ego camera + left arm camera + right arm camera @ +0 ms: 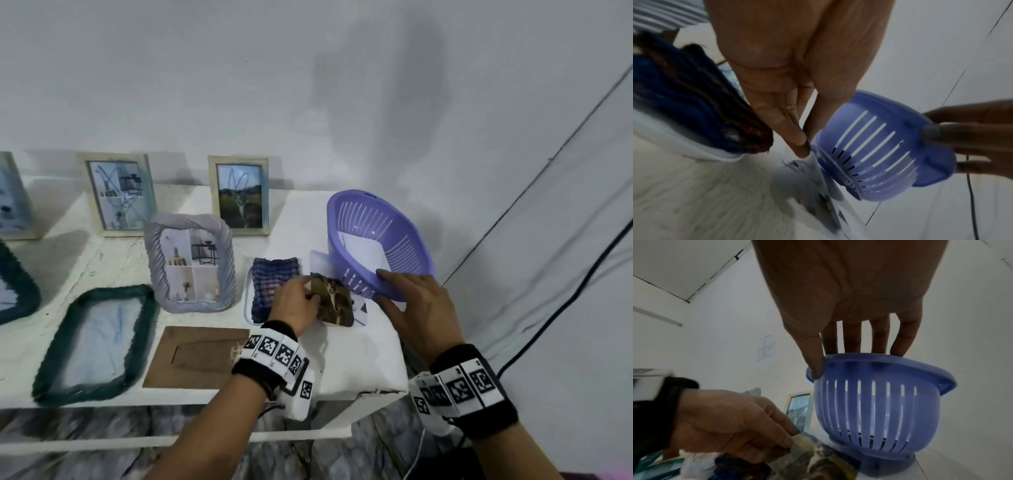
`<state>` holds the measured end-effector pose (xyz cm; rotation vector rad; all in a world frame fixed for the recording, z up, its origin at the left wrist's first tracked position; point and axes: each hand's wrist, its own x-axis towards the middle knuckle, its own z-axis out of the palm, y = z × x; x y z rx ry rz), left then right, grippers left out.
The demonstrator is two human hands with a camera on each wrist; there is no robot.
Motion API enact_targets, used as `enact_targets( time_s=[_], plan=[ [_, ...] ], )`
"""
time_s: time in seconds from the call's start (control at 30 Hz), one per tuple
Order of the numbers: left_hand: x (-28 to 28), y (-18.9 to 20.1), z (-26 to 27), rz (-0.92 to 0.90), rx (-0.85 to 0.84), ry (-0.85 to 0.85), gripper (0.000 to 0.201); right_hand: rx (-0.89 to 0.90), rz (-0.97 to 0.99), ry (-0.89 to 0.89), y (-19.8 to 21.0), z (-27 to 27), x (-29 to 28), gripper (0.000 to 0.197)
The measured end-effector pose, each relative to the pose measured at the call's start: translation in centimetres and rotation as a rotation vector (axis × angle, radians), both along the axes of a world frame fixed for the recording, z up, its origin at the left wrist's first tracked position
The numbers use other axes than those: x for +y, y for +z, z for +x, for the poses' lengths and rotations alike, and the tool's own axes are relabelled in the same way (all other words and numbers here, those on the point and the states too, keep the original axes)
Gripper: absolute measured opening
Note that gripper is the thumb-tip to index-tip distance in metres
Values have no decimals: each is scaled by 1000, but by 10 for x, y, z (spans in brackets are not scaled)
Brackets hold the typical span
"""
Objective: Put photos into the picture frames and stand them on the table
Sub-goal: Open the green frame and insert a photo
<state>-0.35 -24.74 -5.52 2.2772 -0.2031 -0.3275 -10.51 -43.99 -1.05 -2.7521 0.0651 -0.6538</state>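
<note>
My left hand (297,301) pinches the left edge of a dark green-brown photo (334,301) lying at the table's right end; the same photo (818,457) shows in the right wrist view. My right hand (416,298) grips the near rim of a tilted purple slotted basket (373,236), thumb outside, fingers inside (863,340). White prints (363,253) lie inside the basket. A blue woven frame (274,287) lies beside my left hand. A brown backing board (198,356) and an empty dark green frame (97,342) lie flat near the front edge.
Standing at the back are two pale wooden frames (118,195) (241,193) and a lilac twisted frame (190,263), all with pictures. More frames are cut off at the left (13,205). More prints (359,310) lie under the photo. The table's right edge (397,387) is close.
</note>
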Motion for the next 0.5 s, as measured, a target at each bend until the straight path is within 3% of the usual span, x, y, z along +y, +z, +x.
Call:
enact_targets(
  time_s=[0.17, 0.37, 0.5],
  plan=[
    [-19, -3, 5, 148, 19, 27, 36, -20, -111, 53, -6, 2, 10, 36],
    [-21, 1, 1, 278, -38, -2, 20, 111, -262, 106, -21, 1, 24, 33],
    [-5, -6, 5, 163, -82, 49, 20, 162, -236, 140, -19, 2, 23, 34]
  ],
)
